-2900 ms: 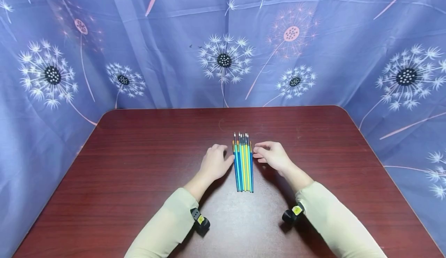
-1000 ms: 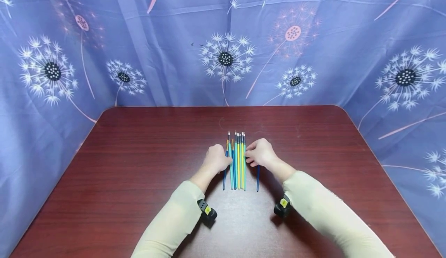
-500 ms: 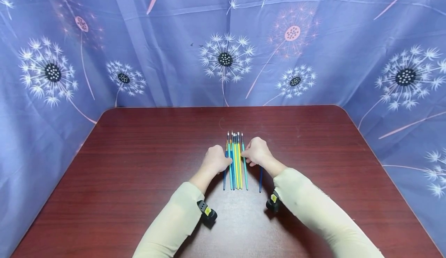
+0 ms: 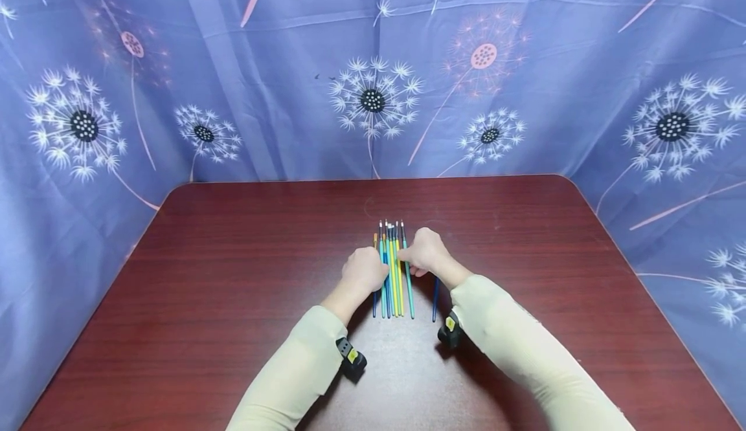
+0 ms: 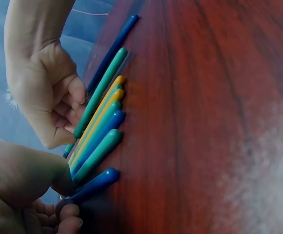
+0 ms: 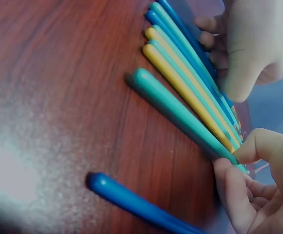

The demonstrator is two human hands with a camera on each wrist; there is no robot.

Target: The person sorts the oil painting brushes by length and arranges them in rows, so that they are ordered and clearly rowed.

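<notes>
Several thin paintbrushes with blue, teal and yellow handles lie side by side on the table, bristles away from me. My right hand (image 4: 427,251) pinches the rightmost teal paintbrush (image 6: 180,112) of the group between thumb and finger. That brush slants a little apart from the yellow paintbrush (image 6: 187,95) beside it. On the other side my left hand (image 4: 362,272) has its fingers curled about the leftmost blue paintbrush (image 5: 97,185), thumb against the neighbouring teal paintbrush (image 5: 100,153). Its exact contact is partly hidden. Another blue paintbrush (image 4: 435,305) lies alone beneath my right wrist.
The reddish-brown wooden table (image 4: 233,256) extends around the brushes to both sides and toward me. A blue curtain (image 4: 291,94) with dandelion prints hangs behind it. Each sleeve carries a small black wrist camera (image 4: 352,360).
The brushes lay in one tight group. A blue brush has been set apart on the right. My right hand has moved left and grips a teal brush; my left hand has closed in on the left edge.
</notes>
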